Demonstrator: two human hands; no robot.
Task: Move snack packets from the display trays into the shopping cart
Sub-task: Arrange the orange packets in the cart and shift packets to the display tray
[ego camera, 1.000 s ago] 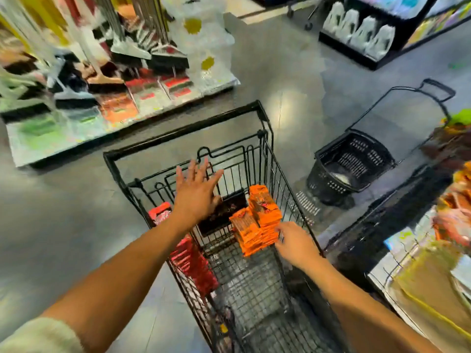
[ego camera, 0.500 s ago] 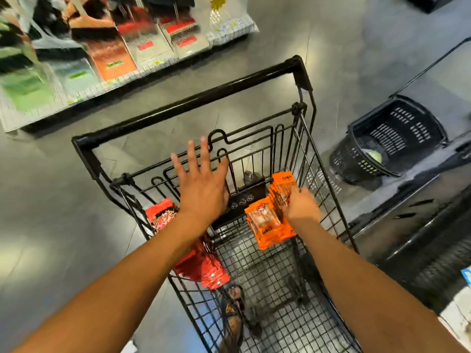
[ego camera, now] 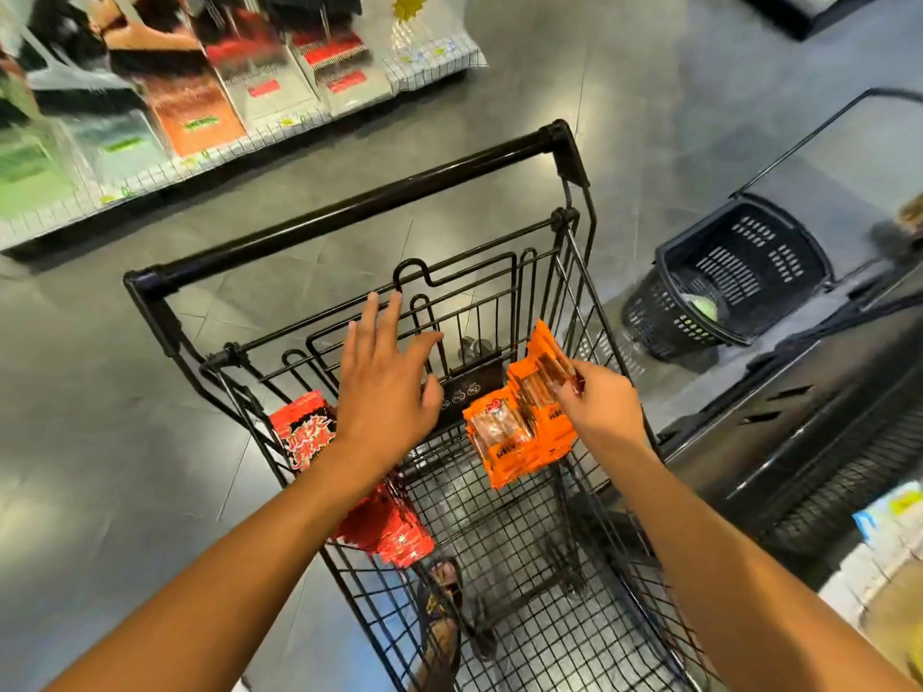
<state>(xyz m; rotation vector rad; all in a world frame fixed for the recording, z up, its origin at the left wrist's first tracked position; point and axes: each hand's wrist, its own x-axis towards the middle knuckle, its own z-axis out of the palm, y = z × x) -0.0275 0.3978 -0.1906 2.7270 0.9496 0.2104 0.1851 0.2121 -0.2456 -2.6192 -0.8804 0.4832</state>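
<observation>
Sliding right off the orange stack (ego camera: 504, 442), the right hand (ego camera: 602, 412) is pinching the upright orange packet (ego camera: 542, 354), standing against the far right wall of the shopping cart (ego camera: 349, 214), long axis running far-near. Left hand (ego camera: 387, 392), fingers (ego camera: 367, 317) spread, is hovering farther left.

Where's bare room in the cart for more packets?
Bare wire floor of the cart down the middle, between red packets at left and orange packets at right. Crowded at the handle end, around left hand and right hand.
</observation>
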